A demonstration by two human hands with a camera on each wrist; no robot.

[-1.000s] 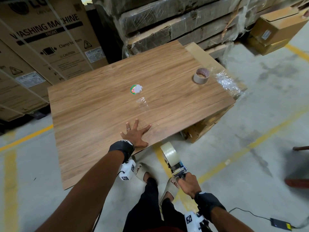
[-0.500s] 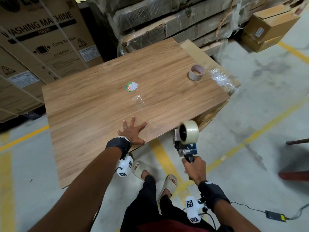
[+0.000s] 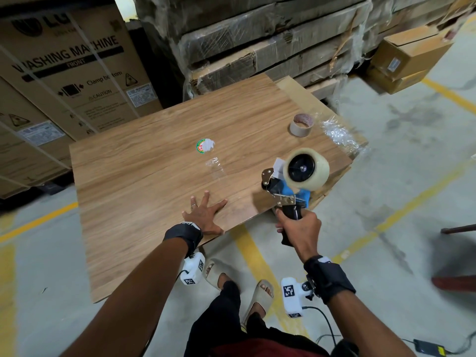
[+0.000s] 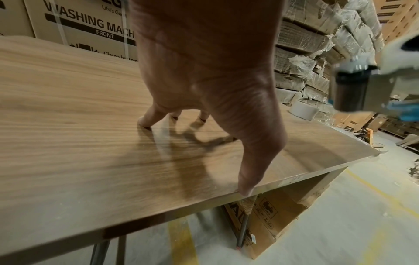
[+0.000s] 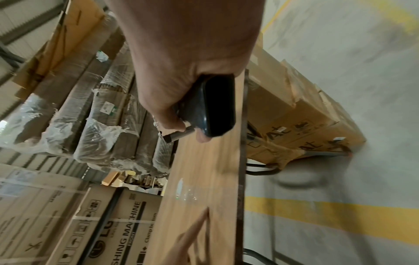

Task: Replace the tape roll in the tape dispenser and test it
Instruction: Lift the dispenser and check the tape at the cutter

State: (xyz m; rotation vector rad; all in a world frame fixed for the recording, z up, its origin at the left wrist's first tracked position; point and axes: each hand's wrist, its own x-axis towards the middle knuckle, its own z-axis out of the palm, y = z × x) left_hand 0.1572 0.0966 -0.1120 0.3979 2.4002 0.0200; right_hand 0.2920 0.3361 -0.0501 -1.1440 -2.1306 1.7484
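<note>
Raised tape dispenser (image 3: 288, 186), handle wrapped by right hand (image 3: 298, 229) fingers (image 5: 201, 138).

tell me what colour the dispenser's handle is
Black. The handle shows best in the right wrist view, gripped by the right hand.

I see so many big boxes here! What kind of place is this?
Probably a warehouse or stockroom: tall washing machine cartons, wrapped stacks of flat boxes, and yellow lines painted on the concrete floor.
</note>
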